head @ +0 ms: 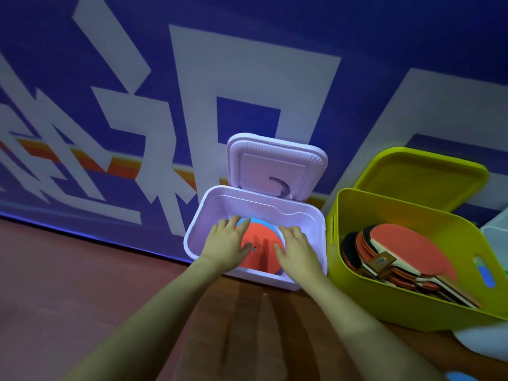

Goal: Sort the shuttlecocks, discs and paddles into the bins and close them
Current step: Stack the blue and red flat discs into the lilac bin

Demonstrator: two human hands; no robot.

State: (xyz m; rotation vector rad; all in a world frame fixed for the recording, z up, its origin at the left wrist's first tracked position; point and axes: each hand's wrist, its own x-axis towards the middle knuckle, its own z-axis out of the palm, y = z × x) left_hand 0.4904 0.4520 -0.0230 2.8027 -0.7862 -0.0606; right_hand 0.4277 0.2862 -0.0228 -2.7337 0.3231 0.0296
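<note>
A blue wall [302, 37] fills the upper half of the view, painted with large white block shapes that may be lettering but cannot be read, and an orange and red stripe low on it. Below it lies a reddish-brown floor [68, 284], on which the bins stand against the wall.

Three bins show. The yellow-green bin [343, 259] at right is the biggest, its one lid [423, 177] tipped open against the wall. Inside lies a pile of paddles [404, 257] with red and black faces, overlapping so that an exact count is not possible; at least four show. A small brown tag on one handle carries a mark too blurred to read. Just left, touching or nearly so, stands the lilac bin [196, 235], its lid [277, 163] upright against the wall with a curved handle on its inner face. A pale bin [494, 235] peeks in at the far right edge; its contents cannot be told.

Two discs [261, 248] lie stacked in the lilac bin: a red one on top, a blue one showing as a rim behind it.

Two bare hands reach into this bin. The left hand [226, 243] lies flat, its grip released, fingers spread on the red disc's left edge. The right hand [295, 247] does likewise on the right edge, fingers straight, grasping nothing.
</note>
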